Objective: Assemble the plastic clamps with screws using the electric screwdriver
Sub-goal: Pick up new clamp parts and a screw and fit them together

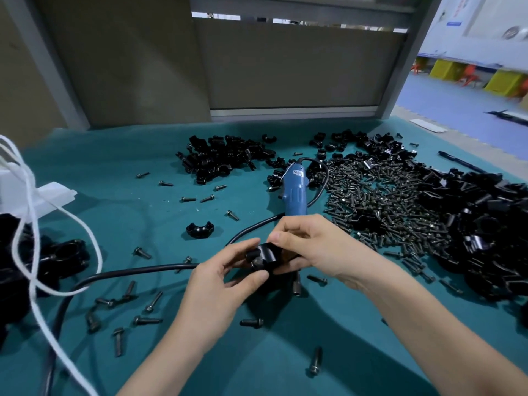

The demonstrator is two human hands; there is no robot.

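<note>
A teal-covered table (143, 155) fills the view. On its right lies a big heap of black clamp parts (485, 230), with a mound of dark screws (385, 201) just left of it and a smaller pile of clamp halves (223, 158) at the far centre. The blue electric screwdriver (295, 192) lies flat between the piles, just beyond the hands, untouched. In the near centre the person's left hand (217, 284) and right hand (311, 247) meet on one black clamp (264, 257), held above the table: the left pinches it between thumb and fingers, the right curls its fingers round the other side. A screw head (256, 262) shows in the clamp's near face.
</note>
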